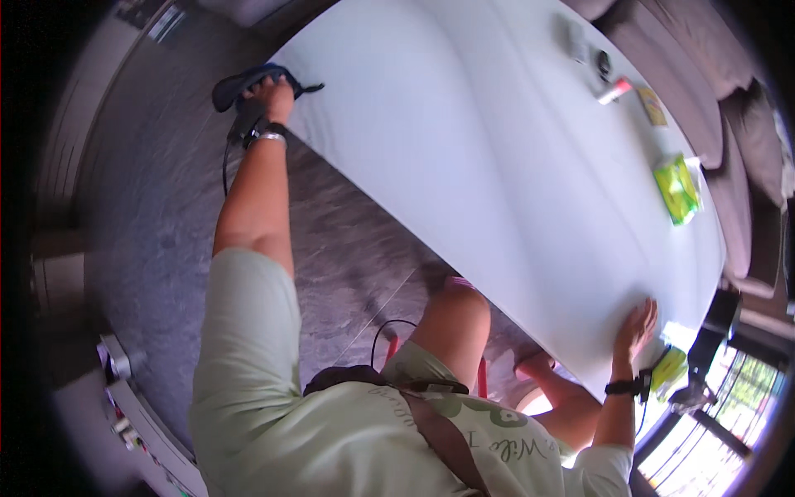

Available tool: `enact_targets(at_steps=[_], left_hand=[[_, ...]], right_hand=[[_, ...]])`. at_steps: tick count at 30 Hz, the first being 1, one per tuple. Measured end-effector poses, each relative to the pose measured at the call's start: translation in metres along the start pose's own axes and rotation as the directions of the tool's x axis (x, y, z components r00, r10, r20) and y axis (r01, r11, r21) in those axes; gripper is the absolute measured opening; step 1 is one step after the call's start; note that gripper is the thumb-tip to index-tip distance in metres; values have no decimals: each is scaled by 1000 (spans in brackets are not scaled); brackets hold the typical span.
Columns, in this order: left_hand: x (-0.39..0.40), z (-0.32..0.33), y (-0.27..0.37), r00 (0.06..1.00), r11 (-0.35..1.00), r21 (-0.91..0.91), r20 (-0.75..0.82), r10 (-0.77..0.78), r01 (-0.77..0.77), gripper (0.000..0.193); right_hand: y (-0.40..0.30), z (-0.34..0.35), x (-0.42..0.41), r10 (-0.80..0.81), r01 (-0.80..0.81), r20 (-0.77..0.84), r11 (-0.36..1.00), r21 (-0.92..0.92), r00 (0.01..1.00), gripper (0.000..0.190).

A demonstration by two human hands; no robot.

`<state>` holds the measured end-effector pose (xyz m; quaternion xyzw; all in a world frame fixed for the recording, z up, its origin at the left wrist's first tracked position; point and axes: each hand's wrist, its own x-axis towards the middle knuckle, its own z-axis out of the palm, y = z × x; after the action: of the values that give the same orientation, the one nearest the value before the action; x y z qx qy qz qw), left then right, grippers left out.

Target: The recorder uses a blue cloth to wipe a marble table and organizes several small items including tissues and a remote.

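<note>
At the far left end of a white table (pixel 428 143), my left hand (pixel 273 99) grips a bunched dark blue cloth (pixel 239 87). Part of the cloth hangs past the table edge, and a thin dark loop or corner of it lies on the tabletop. The fingers partly hide it. My right hand (pixel 636 329) rests on the table near its right end, fingers extended, holding nothing. Close to my right wrist is a yellow-green packet (pixel 669 373), partly hidden by the wrist strap and its device.
Along the far side lie a green packet (pixel 678 189), a yellow packet (pixel 652 105), a red-and-white tube (pixel 615 91), a small black object (pixel 603 65) and a pale box (pixel 577 42). A sofa (pixel 671 68) stands behind. Red stool legs (pixel 482 376) show beneath me.
</note>
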<state>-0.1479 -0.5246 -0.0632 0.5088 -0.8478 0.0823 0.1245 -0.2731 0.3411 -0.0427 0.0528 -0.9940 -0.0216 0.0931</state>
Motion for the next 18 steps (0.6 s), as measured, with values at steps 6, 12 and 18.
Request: enact_targets(at_steps=[6,12,18], left_hand=[[-65,-21,120,976,975,-60,41,214,-212,59],[-162,-75,253,899,901,-158,114,423,-404,58],[-253,-119,339,790,777,-296,103,605,-556,59]], right_hand=[[-9,-11,-3,29,-29,-6,999,33,1000,47],[-16,-19,-5,79,-81,22,991,107,997,49],[-18,-29,-7,63,-65,16,980,189,998,49]])
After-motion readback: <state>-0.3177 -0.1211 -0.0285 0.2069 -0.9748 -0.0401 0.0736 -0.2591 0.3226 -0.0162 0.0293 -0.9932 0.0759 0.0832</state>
